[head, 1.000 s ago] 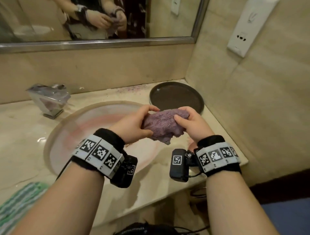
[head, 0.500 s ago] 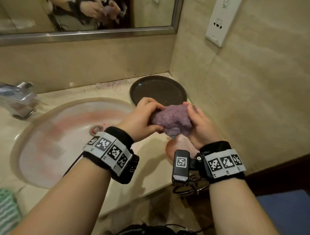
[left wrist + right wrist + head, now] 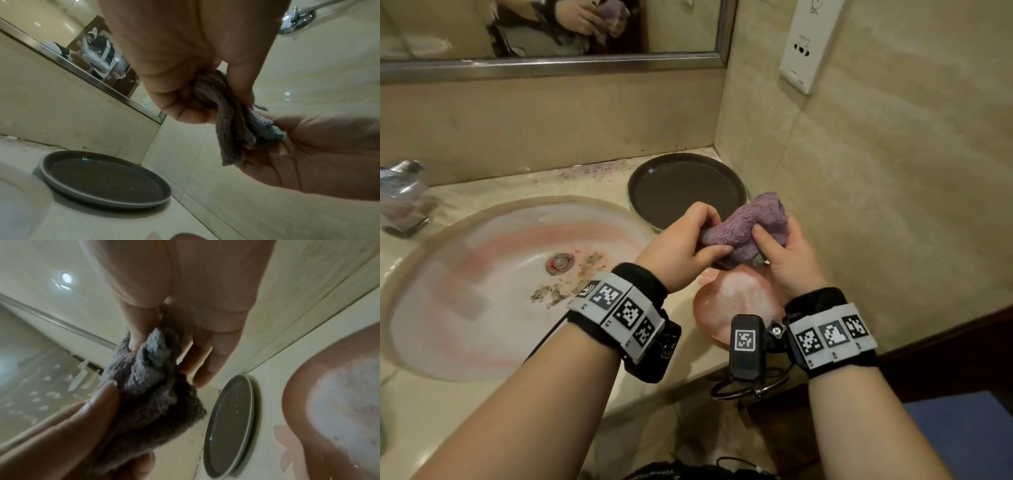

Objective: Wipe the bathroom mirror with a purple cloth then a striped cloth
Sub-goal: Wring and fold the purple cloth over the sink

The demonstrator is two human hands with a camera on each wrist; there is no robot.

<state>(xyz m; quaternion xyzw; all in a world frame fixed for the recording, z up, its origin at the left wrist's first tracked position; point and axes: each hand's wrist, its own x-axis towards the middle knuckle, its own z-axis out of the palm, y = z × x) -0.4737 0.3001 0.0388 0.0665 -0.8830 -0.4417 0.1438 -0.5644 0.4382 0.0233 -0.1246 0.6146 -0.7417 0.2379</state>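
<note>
A bunched purple cloth (image 3: 750, 226) is held between both hands above a pink bowl (image 3: 736, 305) of foamy water. My left hand (image 3: 688, 243) grips its left end with curled fingers and thumb. My right hand (image 3: 777, 246) pinches the right end, thumb on top. In the left wrist view the cloth (image 3: 232, 123) hangs twisted from my left hand (image 3: 197, 91) into the right palm. In the right wrist view the cloth (image 3: 150, 386) sits under my right hand's fingers (image 3: 205, 345). The mirror (image 3: 551, 31) runs along the top left. The striped cloth is out of view.
A dark round tray (image 3: 685, 188) lies in the counter corner behind the hands. The basin (image 3: 482, 287), with debris near its drain (image 3: 560, 263), is on the left, and a chrome tap (image 3: 404, 195) stands at the far left. A white socket plate (image 3: 808, 44) is on the right wall.
Both hands carried the purple cloth to the right, from over the basin edge to above the pink bowl, and twisted it. The view turned right, so the striped cloth left the frame.
</note>
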